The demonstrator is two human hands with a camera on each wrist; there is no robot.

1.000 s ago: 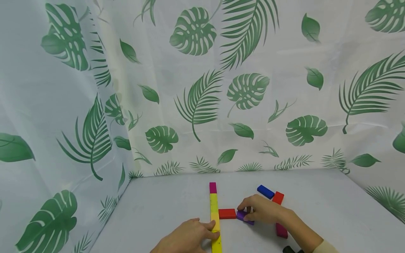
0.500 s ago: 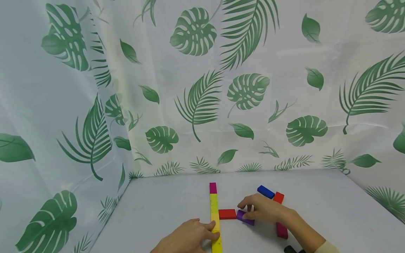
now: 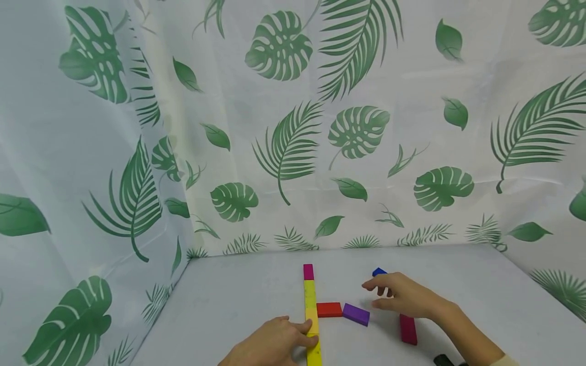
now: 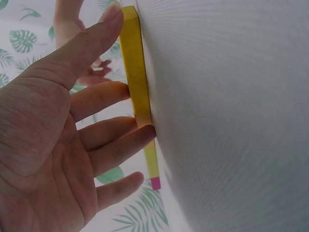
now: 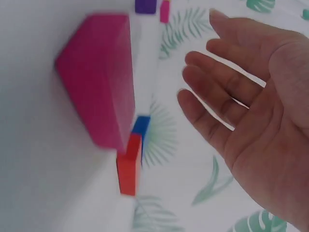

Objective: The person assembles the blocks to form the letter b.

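Soft light; faint shadows; near magenta block (image 5: 99, 79) blurred.

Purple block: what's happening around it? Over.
Left hand touching yellow blocks. Right hand holding nothing. Purple block flat on table, angled beside red block. Nothing lying on top.

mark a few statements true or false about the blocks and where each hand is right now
1. The left hand touches the row of yellow rectangular blocks. True.
2. A red rectangular block lies between that row and a purple rectangular block. True.
3. The right hand grips the purple block. False: it holds nothing.
4. A magenta rectangular block sits at the row's near end. False: it is at the far end.
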